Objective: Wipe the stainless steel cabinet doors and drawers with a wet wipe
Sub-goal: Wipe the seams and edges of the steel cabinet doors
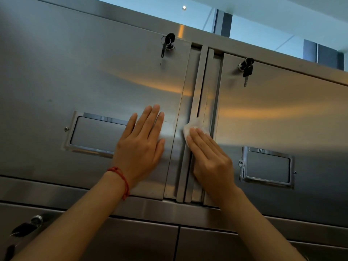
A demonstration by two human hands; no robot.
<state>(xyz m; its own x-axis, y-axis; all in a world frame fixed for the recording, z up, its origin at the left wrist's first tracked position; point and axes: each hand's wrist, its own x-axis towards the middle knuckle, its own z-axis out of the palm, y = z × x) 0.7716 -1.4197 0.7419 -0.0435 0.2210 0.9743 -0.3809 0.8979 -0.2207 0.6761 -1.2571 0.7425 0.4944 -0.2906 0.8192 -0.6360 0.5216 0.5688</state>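
Our right hand (211,159) lies flat with straight fingers, pressing a white wet wipe (194,127) against the vertical steel strip (195,95) between two cabinet doors, while our left hand (141,144), a red string bracelet (121,180) at its wrist, rests open and empty on the left door (84,72). Each door carries a recessed handle and a lock with keys hanging from it. The right door (291,113) is beside the wipe, and below both doors we see the drawers (141,240).

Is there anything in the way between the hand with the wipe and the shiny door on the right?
Nothing visible. The right hand presses the wet wipe on the center strip, right beside the right door. Only bare steel lies between. The keys hang higher up, and the recessed handle sits further right.
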